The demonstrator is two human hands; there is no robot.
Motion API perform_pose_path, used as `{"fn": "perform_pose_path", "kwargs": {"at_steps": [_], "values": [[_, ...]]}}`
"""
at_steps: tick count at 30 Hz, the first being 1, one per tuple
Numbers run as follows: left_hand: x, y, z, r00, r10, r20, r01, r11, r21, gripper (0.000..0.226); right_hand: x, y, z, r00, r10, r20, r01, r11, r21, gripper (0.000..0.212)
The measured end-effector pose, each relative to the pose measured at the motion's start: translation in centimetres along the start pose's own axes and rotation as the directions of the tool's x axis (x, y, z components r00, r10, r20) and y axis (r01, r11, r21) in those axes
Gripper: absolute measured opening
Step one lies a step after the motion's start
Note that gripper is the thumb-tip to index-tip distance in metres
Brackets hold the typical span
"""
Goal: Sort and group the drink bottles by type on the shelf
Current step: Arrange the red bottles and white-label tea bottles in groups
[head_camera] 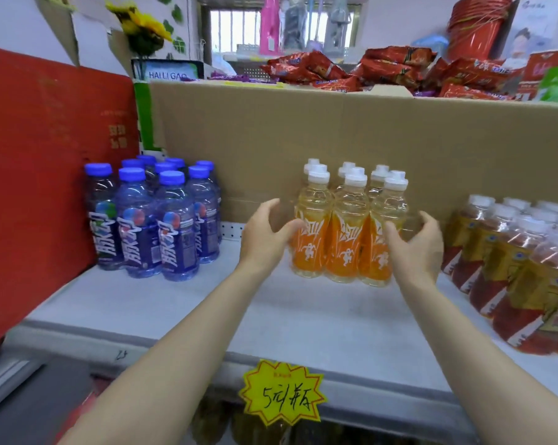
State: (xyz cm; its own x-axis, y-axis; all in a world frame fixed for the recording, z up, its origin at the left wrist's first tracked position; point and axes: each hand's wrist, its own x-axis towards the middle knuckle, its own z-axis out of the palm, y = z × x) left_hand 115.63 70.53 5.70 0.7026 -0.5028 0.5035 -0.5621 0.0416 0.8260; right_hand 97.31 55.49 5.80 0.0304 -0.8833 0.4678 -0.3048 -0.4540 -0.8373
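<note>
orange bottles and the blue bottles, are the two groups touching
Apart. The head view shows a bare strip of white shelf and the left hand between the orange bottles and the blue bottles.

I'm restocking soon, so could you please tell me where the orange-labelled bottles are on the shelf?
In the head view, the orange-labelled bottles stand mid-shelf against the cardboard box, between the blue-capped bottles on the left and the red-and-gold bottles on the right.

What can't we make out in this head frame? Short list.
- Back row of orange-label bottles: bodies hidden by the front row.
- Left hand and right hand: contact with the cluster unclear.
- Red-label bottles: cut off by the right edge.
- Lower shelf: hidden behind the yellow price tag and forearms.
</note>
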Motion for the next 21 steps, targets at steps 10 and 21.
{"fn": "perform_pose_path", "kwargs": {"at_steps": [10,21], "values": [[-0.2,-5.7,-17.3,0.847,0.246,-0.471,-0.210,0.969,0.129,0.056,-12.7,-11.8,12.9,0.890,-0.230,0.395,0.157,0.966,0.208,0.060],[-0.2,-14.5,-23.2,0.939,-0.005,-0.343,0.093,0.966,0.241,0.090,-20.6,-14.3,21.5,0.798,-0.064,0.599,-0.098,0.967,0.235,0.069]]}}
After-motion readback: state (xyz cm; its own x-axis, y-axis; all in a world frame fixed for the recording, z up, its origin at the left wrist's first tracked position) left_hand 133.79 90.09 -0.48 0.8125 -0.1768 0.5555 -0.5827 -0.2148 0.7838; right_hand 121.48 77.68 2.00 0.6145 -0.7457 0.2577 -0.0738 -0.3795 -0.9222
